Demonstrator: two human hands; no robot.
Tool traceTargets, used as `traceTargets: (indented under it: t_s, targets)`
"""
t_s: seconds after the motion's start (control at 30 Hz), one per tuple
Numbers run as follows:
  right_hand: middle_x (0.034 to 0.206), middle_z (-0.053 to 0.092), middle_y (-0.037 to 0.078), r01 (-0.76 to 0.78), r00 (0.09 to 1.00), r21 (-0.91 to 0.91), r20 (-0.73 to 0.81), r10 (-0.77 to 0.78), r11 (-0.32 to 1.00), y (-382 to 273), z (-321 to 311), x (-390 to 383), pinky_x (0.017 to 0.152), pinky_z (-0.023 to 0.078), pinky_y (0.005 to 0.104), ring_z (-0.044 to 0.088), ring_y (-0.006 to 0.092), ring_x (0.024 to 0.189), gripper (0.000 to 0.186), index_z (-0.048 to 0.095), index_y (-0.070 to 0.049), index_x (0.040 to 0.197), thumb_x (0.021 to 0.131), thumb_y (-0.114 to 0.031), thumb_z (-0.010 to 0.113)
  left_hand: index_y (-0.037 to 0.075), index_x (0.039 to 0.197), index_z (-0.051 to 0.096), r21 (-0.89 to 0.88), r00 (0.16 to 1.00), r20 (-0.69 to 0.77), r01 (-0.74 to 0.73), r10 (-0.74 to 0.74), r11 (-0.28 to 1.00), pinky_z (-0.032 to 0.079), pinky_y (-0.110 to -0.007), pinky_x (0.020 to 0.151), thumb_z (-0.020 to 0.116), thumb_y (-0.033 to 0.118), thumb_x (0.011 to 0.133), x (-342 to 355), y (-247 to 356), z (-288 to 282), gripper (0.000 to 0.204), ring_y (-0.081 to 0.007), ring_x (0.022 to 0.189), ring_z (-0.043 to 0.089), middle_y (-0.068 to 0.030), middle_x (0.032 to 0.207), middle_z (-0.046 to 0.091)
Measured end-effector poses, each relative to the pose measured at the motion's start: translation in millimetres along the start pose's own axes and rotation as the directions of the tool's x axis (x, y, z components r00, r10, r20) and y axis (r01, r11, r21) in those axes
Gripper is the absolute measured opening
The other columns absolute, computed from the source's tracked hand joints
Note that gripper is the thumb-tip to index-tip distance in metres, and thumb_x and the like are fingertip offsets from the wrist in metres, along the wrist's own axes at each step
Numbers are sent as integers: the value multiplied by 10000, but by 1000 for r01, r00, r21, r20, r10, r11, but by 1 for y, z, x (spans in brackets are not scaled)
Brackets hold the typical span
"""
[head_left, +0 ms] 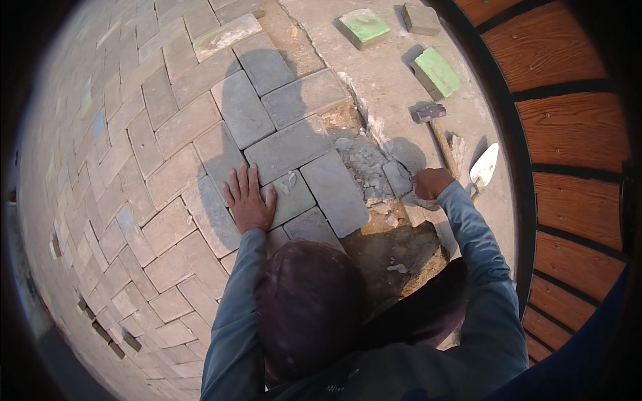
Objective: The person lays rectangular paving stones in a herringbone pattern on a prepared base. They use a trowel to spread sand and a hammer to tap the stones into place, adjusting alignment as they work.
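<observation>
My left hand [249, 200] lies flat with fingers spread on a grey paving block [289, 198] at the edge of the laid herringbone paving. My right hand [431, 182] is curled into a fist over the rubble patch [366, 167], just right of a small cut grey block [399, 177]. Whether anything is inside the fist is hidden. A wider grey block [336, 192] lies between the two hands. Below it is a bare sandy hole [394, 257].
A hammer [429, 113] lies on the concrete just beyond my right hand, with a trowel [484, 167] to its right. Two green-topped bricks [363, 27] [438, 70] and a plain one [420, 17] sit farther off. A curved wooden bench [568, 134] borders the right side.
</observation>
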State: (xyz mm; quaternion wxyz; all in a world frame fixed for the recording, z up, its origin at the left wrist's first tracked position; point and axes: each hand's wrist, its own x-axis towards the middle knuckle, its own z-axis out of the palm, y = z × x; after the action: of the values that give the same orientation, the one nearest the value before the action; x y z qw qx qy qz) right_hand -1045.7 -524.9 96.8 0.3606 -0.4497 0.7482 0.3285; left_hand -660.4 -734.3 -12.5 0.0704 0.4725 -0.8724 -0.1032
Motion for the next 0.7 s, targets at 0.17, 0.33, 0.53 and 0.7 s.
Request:
traceTargets:
  t_s: [0.17, 0.33, 0.53, 0.7]
  targets:
    - [1202, 593, 168, 26, 764, -3, -645, -22, 1000, -33, 5, -15, 943, 486, 502, 610, 372, 1087, 320, 668, -93, 1193, 881, -131, 609, 179, 1579, 378, 13, 1000, -19, 6, -6, 1000, 53, -531, 1274, 544, 453, 977, -3, -5, 0, 682, -308, 1569, 177, -62, 1675, 297]
    - [1359, 513, 193, 426, 638, 102, -738, -219, 899, -97, 29, 34, 1083, 425, 492, 500, 360, 1320, 549, 511, -200, 1459, 933, -276, 653, 167, 1578, 379, 7, 999, -31, -30, 31, 1000, 54, -535, 1272, 535, 450, 981, 4, 1, 2, 679, -318, 1569, 178, -73, 1672, 303]
    - [1309, 540, 108, 394, 775, -92, -501, -385, 914, -79, 104, -12, 1140, 353, 531, 481, 333, 1309, 446, 587, -178, 1333, 907, -273, 678, 170, 1571, 394, -7, 999, -35, -8, 8, 1000, 56, -539, 1271, 534, 446, 981, -3, -2, 3, 666, -324, 1569, 180, -77, 1672, 305]
    - [1251, 553, 126, 321, 795, -12, -540, -276, 947, -90, 105, -10, 1034, 475, 501, 573, 340, 1154, 339, 638, -128, 1186, 853, -178, 678, 172, 1573, 389, -9, 1000, -20, -2, 2, 1000, 55, -538, 1271, 537, 444, 983, -4, -3, -1, 666, -322, 1568, 181, -81, 1672, 302]
